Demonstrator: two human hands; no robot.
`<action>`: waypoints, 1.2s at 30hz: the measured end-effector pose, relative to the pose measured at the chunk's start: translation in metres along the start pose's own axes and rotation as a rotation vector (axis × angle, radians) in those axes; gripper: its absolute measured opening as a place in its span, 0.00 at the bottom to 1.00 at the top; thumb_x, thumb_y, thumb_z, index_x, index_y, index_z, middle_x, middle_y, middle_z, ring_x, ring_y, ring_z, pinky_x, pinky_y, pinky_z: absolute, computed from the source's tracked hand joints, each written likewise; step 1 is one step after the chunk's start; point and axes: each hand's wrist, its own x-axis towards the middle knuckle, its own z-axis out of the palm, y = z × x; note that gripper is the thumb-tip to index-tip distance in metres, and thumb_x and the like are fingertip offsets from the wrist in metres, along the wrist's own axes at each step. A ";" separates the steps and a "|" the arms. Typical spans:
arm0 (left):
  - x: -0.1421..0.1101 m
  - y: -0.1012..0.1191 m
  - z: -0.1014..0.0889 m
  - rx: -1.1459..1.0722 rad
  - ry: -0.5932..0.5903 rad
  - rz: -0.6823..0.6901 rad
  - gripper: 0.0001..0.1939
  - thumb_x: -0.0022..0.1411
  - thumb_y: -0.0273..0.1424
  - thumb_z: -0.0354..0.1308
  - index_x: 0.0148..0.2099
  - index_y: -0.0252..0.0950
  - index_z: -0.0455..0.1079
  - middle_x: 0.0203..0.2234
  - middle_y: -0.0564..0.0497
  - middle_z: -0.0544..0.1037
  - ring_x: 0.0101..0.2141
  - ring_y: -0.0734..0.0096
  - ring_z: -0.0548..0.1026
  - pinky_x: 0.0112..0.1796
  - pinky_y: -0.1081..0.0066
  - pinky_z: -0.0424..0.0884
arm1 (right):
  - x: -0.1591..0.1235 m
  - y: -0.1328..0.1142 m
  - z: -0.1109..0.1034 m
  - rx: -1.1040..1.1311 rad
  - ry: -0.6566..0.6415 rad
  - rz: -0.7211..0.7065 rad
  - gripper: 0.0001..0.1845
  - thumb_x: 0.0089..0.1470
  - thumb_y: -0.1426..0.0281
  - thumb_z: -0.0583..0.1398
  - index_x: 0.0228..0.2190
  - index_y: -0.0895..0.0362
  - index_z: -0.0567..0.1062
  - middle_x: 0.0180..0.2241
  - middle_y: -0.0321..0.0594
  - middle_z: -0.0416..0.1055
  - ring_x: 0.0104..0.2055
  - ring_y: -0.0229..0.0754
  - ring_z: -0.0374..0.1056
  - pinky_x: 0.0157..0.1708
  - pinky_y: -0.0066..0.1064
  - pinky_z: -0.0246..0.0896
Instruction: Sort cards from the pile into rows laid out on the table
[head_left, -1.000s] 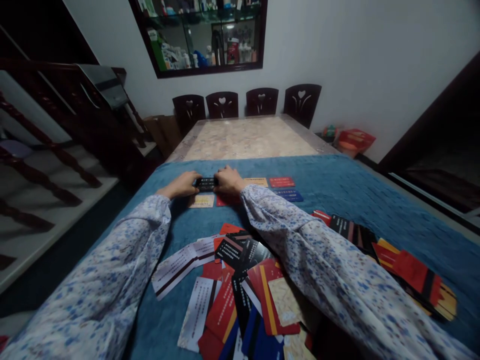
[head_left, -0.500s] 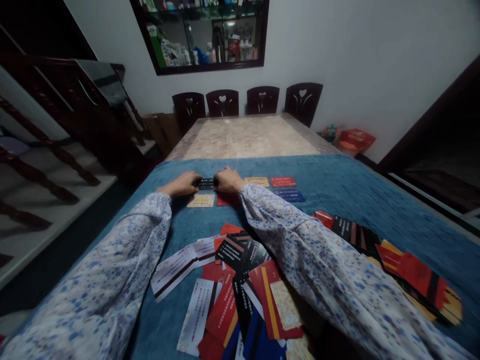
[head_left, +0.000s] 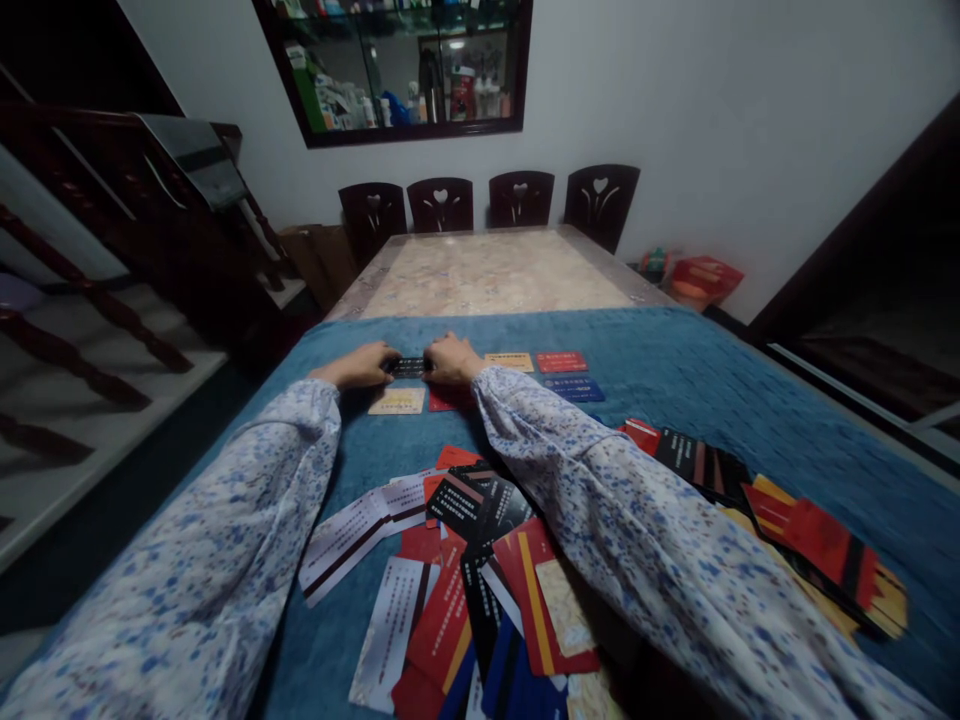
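Both my arms, in blue-flowered sleeves, reach across a blue cloth (head_left: 675,370). My left hand (head_left: 361,365) and my right hand (head_left: 448,360) pinch the two ends of a black card (head_left: 407,367), held low over the cloth at its far side. Just in front of the hands lie a cream card (head_left: 396,401) and a red card (head_left: 448,399). To the right of my right hand lie a tan card (head_left: 509,361), a red card (head_left: 561,361) and a blue card (head_left: 574,388).
A loose heap of cards (head_left: 465,570) lies between my forearms near me. A fanned row of black, red and yellow cards (head_left: 780,525) runs along the right. Beyond the cloth are the bare marble tabletop (head_left: 495,275), several dark chairs (head_left: 517,198) and a stair rail (head_left: 112,250).
Both hands stay on the black card at the same place on the cloth. Only the view has shifted slightly.
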 end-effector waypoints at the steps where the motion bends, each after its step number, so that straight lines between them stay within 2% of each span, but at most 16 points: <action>1: 0.000 0.001 0.000 0.002 0.000 -0.002 0.30 0.53 0.33 0.58 0.60 0.37 0.74 0.52 0.42 0.78 0.51 0.52 0.76 0.54 0.63 0.72 | 0.000 0.000 0.000 -0.003 0.001 -0.001 0.23 0.60 0.60 0.60 0.53 0.55 0.78 0.59 0.52 0.72 0.63 0.60 0.61 0.55 0.48 0.63; 9: 0.001 0.005 0.000 0.043 0.012 -0.019 0.30 0.51 0.32 0.58 0.58 0.37 0.75 0.51 0.42 0.79 0.50 0.52 0.78 0.53 0.65 0.73 | 0.000 -0.001 -0.002 0.000 -0.010 0.018 0.24 0.59 0.59 0.60 0.54 0.55 0.78 0.59 0.51 0.72 0.62 0.61 0.61 0.55 0.51 0.63; 15: 0.001 0.006 0.002 0.090 0.046 -0.035 0.28 0.52 0.32 0.58 0.57 0.38 0.76 0.48 0.43 0.80 0.49 0.52 0.77 0.52 0.64 0.73 | 0.003 -0.003 0.000 -0.024 0.011 0.004 0.25 0.56 0.63 0.60 0.54 0.56 0.78 0.57 0.55 0.72 0.61 0.62 0.60 0.56 0.57 0.60; 20: -0.008 0.009 0.005 0.123 0.139 -0.101 0.30 0.53 0.35 0.59 0.59 0.41 0.75 0.53 0.40 0.77 0.55 0.44 0.72 0.51 0.56 0.73 | -0.002 -0.002 0.001 -0.057 0.027 -0.016 0.25 0.59 0.59 0.58 0.54 0.55 0.76 0.58 0.55 0.71 0.62 0.62 0.58 0.56 0.59 0.59; 25: -0.015 0.015 0.007 0.055 0.230 -0.073 0.26 0.53 0.31 0.58 0.56 0.39 0.77 0.54 0.37 0.75 0.56 0.38 0.70 0.52 0.47 0.71 | -0.009 0.004 -0.002 -0.082 0.094 -0.027 0.24 0.61 0.59 0.58 0.56 0.53 0.74 0.60 0.52 0.69 0.62 0.60 0.57 0.56 0.56 0.59; 30: -0.020 0.034 0.003 0.064 0.369 -0.035 0.23 0.61 0.31 0.52 0.57 0.35 0.75 0.52 0.37 0.76 0.55 0.44 0.70 0.54 0.49 0.69 | -0.024 0.010 -0.011 -0.081 0.186 -0.043 0.19 0.64 0.63 0.56 0.53 0.54 0.76 0.58 0.52 0.70 0.61 0.58 0.59 0.54 0.51 0.59; 36: -0.031 0.077 -0.011 0.015 0.510 0.049 0.19 0.66 0.30 0.49 0.51 0.32 0.77 0.44 0.39 0.77 0.48 0.51 0.72 0.51 0.56 0.69 | -0.053 0.008 -0.027 -0.092 0.292 -0.056 0.18 0.68 0.67 0.51 0.50 0.55 0.77 0.54 0.52 0.73 0.58 0.57 0.59 0.49 0.47 0.57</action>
